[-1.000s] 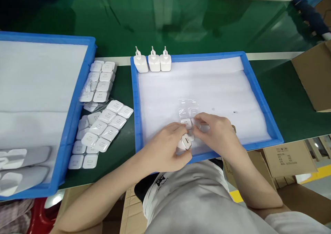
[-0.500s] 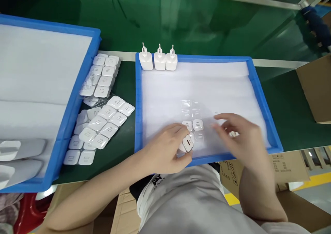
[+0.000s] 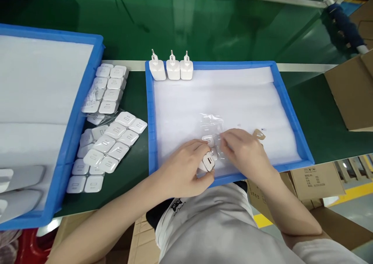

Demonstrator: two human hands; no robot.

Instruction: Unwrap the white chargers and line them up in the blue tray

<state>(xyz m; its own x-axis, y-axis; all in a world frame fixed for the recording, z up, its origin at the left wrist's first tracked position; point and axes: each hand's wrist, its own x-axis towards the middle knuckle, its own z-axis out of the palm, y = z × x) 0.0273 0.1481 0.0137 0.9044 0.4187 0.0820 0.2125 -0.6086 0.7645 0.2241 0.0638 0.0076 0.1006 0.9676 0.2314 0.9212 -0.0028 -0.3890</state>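
Observation:
My left hand [image 3: 189,166] is closed around a white charger [image 3: 208,162], its port face turned up, over the front of the blue tray [image 3: 297,139]. Under and beside it lies a clear plastic blister pack [image 3: 211,122], with another white charger [image 3: 208,140] showing in one pocket. The fingers of my right hand [image 3: 244,151] are pinched together at the right side of this pack. What they grip, if anything, is hidden. Just behind that hand, a small tan piece with a hole [image 3: 258,134] lies on the white liner.
Three white plug chargers [image 3: 173,69] stand prongs up along the tray's back left edge. Packs of chargers [image 3: 116,139] lie stacked on the green bench to the left. Beyond them is a second blue tray [image 3: 80,89]; a cardboard box [image 3: 349,93] stands right.
My right hand has moved left to the blister pack, and its fingers have come together there. The tan piece now shows on the liner. My left hand still holds the charger.

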